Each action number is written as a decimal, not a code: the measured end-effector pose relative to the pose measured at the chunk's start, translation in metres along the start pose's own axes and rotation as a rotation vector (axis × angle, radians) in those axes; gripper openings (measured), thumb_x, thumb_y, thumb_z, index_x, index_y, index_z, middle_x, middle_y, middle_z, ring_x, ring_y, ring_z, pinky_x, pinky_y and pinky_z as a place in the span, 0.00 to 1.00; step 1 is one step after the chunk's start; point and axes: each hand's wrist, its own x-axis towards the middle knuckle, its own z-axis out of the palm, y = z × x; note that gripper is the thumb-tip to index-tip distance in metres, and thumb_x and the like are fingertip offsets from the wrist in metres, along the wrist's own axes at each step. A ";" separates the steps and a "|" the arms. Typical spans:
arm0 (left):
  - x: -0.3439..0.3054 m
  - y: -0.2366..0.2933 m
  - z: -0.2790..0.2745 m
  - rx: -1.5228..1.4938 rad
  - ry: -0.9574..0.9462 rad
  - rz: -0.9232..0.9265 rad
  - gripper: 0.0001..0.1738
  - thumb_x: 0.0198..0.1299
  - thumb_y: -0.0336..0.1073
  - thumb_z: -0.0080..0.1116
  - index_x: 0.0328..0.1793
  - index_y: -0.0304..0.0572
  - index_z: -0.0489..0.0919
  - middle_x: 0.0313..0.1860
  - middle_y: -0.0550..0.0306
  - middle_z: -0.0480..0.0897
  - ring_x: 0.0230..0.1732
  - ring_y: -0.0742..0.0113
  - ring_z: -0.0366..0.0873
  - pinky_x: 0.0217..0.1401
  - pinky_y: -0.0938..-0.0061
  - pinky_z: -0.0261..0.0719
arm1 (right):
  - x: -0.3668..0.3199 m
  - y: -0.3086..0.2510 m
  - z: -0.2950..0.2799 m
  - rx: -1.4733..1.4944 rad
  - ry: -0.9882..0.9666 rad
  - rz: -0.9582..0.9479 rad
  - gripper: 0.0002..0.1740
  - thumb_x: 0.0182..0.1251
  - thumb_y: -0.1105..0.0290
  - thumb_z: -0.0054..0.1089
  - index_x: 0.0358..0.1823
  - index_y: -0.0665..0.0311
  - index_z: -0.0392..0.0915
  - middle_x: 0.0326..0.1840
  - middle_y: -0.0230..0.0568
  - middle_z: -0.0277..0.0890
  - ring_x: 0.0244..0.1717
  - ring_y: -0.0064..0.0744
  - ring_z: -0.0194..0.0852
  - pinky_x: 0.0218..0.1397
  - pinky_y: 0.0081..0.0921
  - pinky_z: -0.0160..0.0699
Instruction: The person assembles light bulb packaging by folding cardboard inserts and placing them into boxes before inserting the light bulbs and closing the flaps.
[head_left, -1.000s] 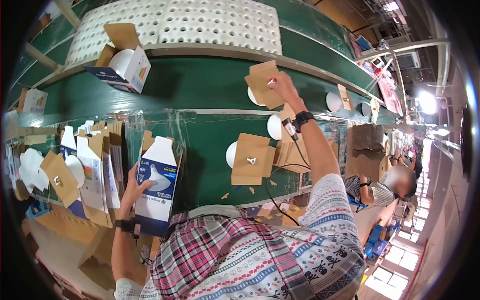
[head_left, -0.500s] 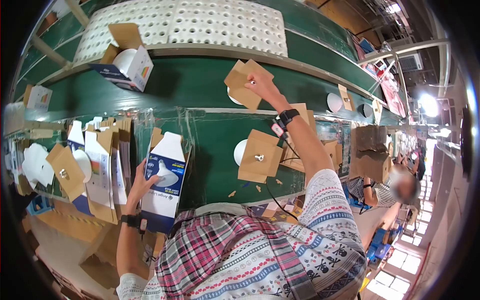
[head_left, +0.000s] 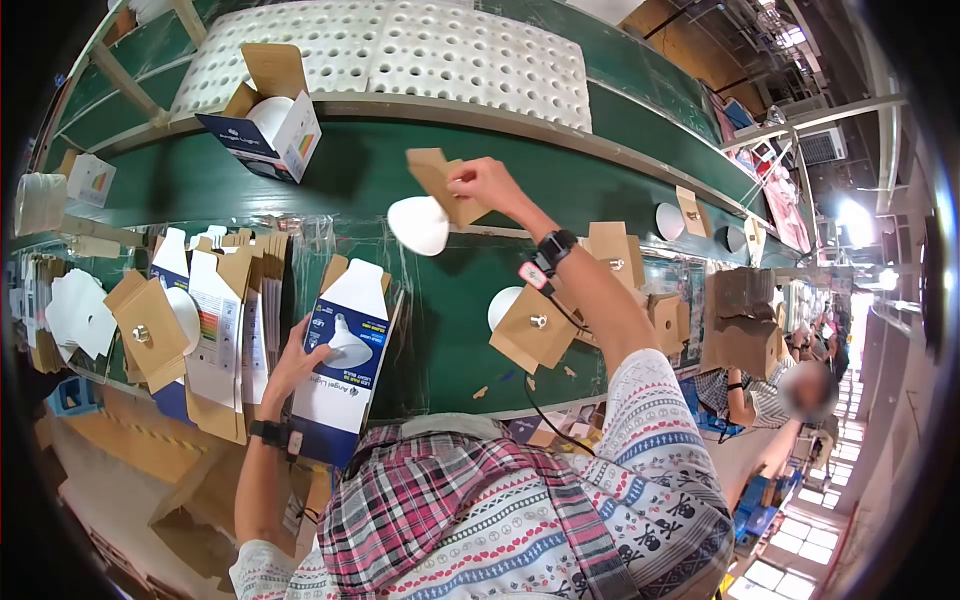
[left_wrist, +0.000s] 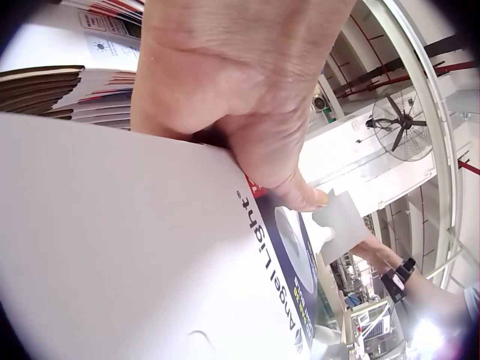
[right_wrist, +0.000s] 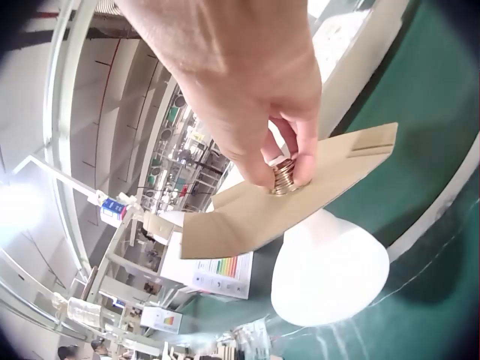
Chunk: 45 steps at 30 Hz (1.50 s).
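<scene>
My left hand [head_left: 293, 368] grips an upright blue and white light bulb box [head_left: 325, 405], thumb on its printed front. The box's white top flap stands up. In the right wrist view, my right hand [right_wrist: 240, 82] pinches the metal screw base [right_wrist: 283, 178] of a white light bulb [right_wrist: 330, 270]. That base pokes through a folded brown cardboard insert [right_wrist: 300, 206], with the bulb's wide dome below it. In the head view the bulb hangs tilted over the near edge of the green belt [head_left: 360, 160], right of and beyond the box.
Another bulb in a cardboard insert [head_left: 548, 340] lies on the bench, and one more insert [head_left: 150, 345] with a bulb leans at the left. Flattened boxes [head_left: 215, 330] stand beside my left hand. An open box [head_left: 300, 150] holding a bulb sits on the belt before white foam [head_left: 480, 70].
My right hand has carried the bulb and its insert leftward along the belt towards the box, tilting it so the dome shows. The left hand keeps its grip on the box.
</scene>
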 end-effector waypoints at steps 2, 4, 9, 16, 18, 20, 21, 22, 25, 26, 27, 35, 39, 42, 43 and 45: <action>0.001 -0.008 -0.003 -0.014 0.000 -0.002 0.50 0.49 0.51 0.64 0.72 0.30 0.55 0.65 0.38 0.63 0.66 0.54 0.63 0.69 0.68 0.60 | 0.011 -0.009 0.026 0.034 -0.073 0.041 0.11 0.54 0.68 0.62 0.27 0.72 0.81 0.19 0.40 0.78 0.19 0.22 0.76 0.28 0.19 0.74; 0.000 -0.009 -0.004 -0.014 -0.010 -0.001 0.54 0.47 0.56 0.65 0.72 0.30 0.54 0.65 0.38 0.62 0.66 0.53 0.62 0.69 0.67 0.60 | 0.019 -0.011 0.033 -0.038 -0.094 0.043 0.12 0.54 0.67 0.62 0.26 0.73 0.81 0.18 0.39 0.78 0.19 0.22 0.76 0.27 0.18 0.74; -0.001 -0.008 -0.005 -0.009 -0.014 0.003 0.64 0.39 0.70 0.66 0.71 0.28 0.54 0.65 0.37 0.62 0.67 0.51 0.62 0.69 0.65 0.60 | 0.042 -0.017 0.046 -0.007 -0.255 0.171 0.13 0.56 0.66 0.61 0.26 0.71 0.83 0.17 0.36 0.77 0.16 0.18 0.68 0.22 0.18 0.68; -0.003 -0.004 -0.009 0.003 -0.031 -0.008 0.60 0.42 0.68 0.65 0.72 0.32 0.55 0.65 0.37 0.63 0.66 0.51 0.64 0.68 0.64 0.62 | 0.069 -0.013 0.064 0.002 -0.245 0.283 0.13 0.57 0.67 0.60 0.27 0.73 0.83 0.16 0.38 0.76 0.14 0.19 0.70 0.21 0.17 0.70; -0.002 -0.007 -0.009 -0.016 -0.022 0.012 0.60 0.42 0.67 0.64 0.72 0.33 0.55 0.65 0.37 0.63 0.66 0.50 0.64 0.68 0.64 0.62 | 0.070 -0.016 0.071 -0.040 -0.263 0.278 0.13 0.56 0.67 0.59 0.27 0.73 0.83 0.16 0.38 0.77 0.15 0.20 0.73 0.23 0.18 0.73; -0.002 -0.009 -0.009 -0.021 -0.018 0.019 0.60 0.42 0.68 0.64 0.72 0.33 0.55 0.65 0.37 0.64 0.66 0.50 0.64 0.68 0.64 0.62 | 0.063 -0.019 0.085 -0.081 -0.333 0.250 0.14 0.55 0.66 0.59 0.27 0.73 0.83 0.16 0.38 0.77 0.15 0.20 0.73 0.24 0.18 0.74; -0.002 -0.009 -0.010 -0.017 -0.016 0.021 0.60 0.42 0.68 0.64 0.72 0.34 0.55 0.65 0.37 0.64 0.66 0.50 0.64 0.67 0.64 0.62 | 0.059 -0.021 0.093 -0.102 -0.368 0.236 0.14 0.55 0.66 0.59 0.27 0.73 0.83 0.16 0.38 0.77 0.15 0.21 0.73 0.24 0.18 0.74; -0.001 -0.010 -0.009 -0.012 -0.014 0.023 0.60 0.41 0.68 0.64 0.72 0.34 0.55 0.65 0.37 0.64 0.66 0.50 0.64 0.67 0.64 0.62 | 0.057 -0.022 0.101 -0.097 -0.409 0.246 0.15 0.54 0.64 0.60 0.27 0.74 0.82 0.16 0.38 0.77 0.15 0.21 0.73 0.25 0.18 0.74; -0.001 -0.014 -0.010 -0.017 -0.014 0.017 0.60 0.41 0.69 0.65 0.72 0.35 0.56 0.64 0.39 0.66 0.65 0.52 0.65 0.67 0.64 0.63 | 0.066 -0.024 0.110 -0.114 -0.556 0.258 0.16 0.56 0.64 0.60 0.24 0.75 0.82 0.14 0.37 0.75 0.14 0.18 0.69 0.22 0.18 0.69; -0.002 -0.014 -0.011 -0.037 -0.023 0.005 0.60 0.41 0.69 0.65 0.71 0.34 0.56 0.63 0.40 0.66 0.65 0.53 0.65 0.66 0.65 0.63 | 0.067 -0.023 0.110 -0.051 -0.574 0.260 0.17 0.55 0.63 0.61 0.23 0.74 0.82 0.15 0.36 0.75 0.14 0.18 0.70 0.21 0.18 0.70; -0.003 -0.010 -0.012 -0.058 -0.030 -0.007 0.60 0.40 0.69 0.65 0.71 0.34 0.56 0.63 0.40 0.67 0.65 0.53 0.65 0.66 0.65 0.64 | 0.068 -0.022 0.111 0.010 -0.592 0.260 0.17 0.55 0.63 0.62 0.22 0.74 0.81 0.15 0.36 0.76 0.13 0.19 0.70 0.21 0.18 0.71; -0.001 -0.014 -0.012 -0.081 -0.003 0.007 0.61 0.40 0.69 0.65 0.71 0.32 0.56 0.63 0.41 0.65 0.64 0.54 0.65 0.67 0.65 0.62 | 0.058 -0.008 0.150 0.116 -0.826 0.330 0.17 0.58 0.63 0.61 0.26 0.74 0.82 0.15 0.34 0.73 0.14 0.16 0.67 0.18 0.15 0.66; -0.002 -0.014 -0.007 -0.005 0.050 0.032 0.60 0.40 0.72 0.61 0.71 0.35 0.57 0.63 0.41 0.65 0.65 0.50 0.64 0.67 0.63 0.62 | 0.053 -0.005 0.176 0.247 -0.872 0.364 0.20 0.60 0.59 0.63 0.25 0.75 0.81 0.20 0.33 0.75 0.20 0.18 0.70 0.24 0.16 0.71; -0.001 -0.016 -0.007 -0.028 0.053 0.038 0.56 0.44 0.70 0.60 0.71 0.36 0.59 0.64 0.41 0.65 0.65 0.50 0.64 0.67 0.63 0.62 | 0.053 0.003 0.178 0.260 -0.885 0.331 0.19 0.61 0.60 0.61 0.28 0.72 0.81 0.24 0.31 0.76 0.25 0.18 0.71 0.29 0.16 0.74; -0.002 -0.016 -0.006 -0.027 0.055 0.043 0.55 0.45 0.69 0.60 0.71 0.36 0.59 0.64 0.41 0.65 0.65 0.50 0.64 0.67 0.63 0.62 | 0.051 0.004 0.179 0.251 -0.880 0.311 0.17 0.61 0.60 0.61 0.30 0.71 0.81 0.25 0.31 0.76 0.26 0.18 0.71 0.30 0.16 0.74; -0.002 -0.012 -0.007 -0.029 0.061 0.049 0.53 0.48 0.67 0.59 0.71 0.36 0.59 0.64 0.41 0.65 0.65 0.50 0.64 0.67 0.63 0.61 | 0.043 0.001 0.174 0.340 -0.888 0.293 0.15 0.61 0.61 0.61 0.34 0.69 0.81 0.27 0.30 0.76 0.28 0.17 0.71 0.31 0.16 0.73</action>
